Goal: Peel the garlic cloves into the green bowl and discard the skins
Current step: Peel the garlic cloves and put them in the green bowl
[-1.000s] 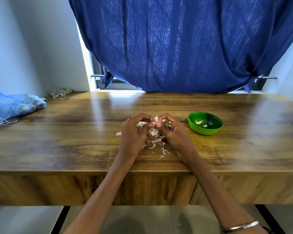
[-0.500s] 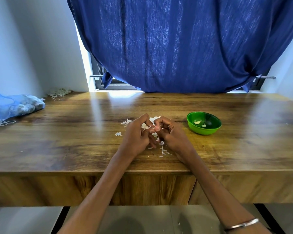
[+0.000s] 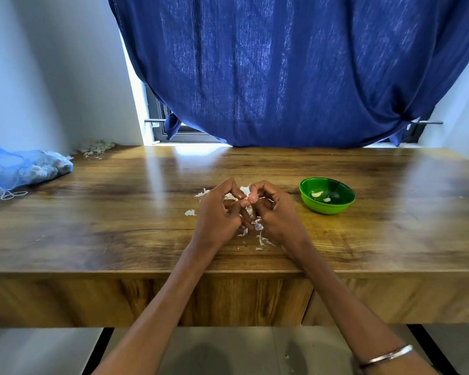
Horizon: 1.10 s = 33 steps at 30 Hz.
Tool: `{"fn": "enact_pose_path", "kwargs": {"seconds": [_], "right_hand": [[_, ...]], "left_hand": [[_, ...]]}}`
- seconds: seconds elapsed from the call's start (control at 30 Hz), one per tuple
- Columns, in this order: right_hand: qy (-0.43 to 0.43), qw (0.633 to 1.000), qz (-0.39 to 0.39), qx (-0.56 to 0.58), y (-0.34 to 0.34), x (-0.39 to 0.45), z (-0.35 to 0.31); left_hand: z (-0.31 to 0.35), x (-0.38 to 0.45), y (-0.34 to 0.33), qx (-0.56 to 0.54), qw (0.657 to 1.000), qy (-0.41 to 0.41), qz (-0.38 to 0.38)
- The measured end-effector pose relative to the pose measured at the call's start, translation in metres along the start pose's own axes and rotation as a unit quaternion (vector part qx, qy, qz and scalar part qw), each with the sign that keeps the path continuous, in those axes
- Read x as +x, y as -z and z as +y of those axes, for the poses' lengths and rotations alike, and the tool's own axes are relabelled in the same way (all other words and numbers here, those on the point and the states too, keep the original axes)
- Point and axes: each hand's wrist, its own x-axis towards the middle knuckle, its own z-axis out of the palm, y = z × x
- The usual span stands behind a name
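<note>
While both hands meet over skins (image 3: 263,240), left hand (image 3: 217,216) and right hand (image 3: 275,212) curl, fingertips pinching garlic clove (image 3: 244,190); green bowl (image 3: 326,196) near right

Two bare forearms, no sleeves — a thin silver bangle (image 3: 387,357) circles the right wrist.
</note>
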Motion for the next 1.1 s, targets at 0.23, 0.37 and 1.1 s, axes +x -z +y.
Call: {"fn": "enact_pose_path", "kwargs": {"seconds": [0.23,0.37,1.1], "right_hand": [[0.013,0.997,0.066,0.024,0.0016,0.0022,0.0002],[0.019,0.998,0.064,0.010,0.0019,0.0031,0.0014],[0.006,0.999,0.039,0.011,0.0013,0.0029,0.0032]], "left_hand": [[0.0081,-0.0008,0.0004,-0.063,0.997,0.027,0.046],[0.0054,0.0013,0.0014,-0.096,0.993,0.044,0.055],[0.0045,0.0024,0.0048,-0.097,0.994,0.053,0.021]]}}
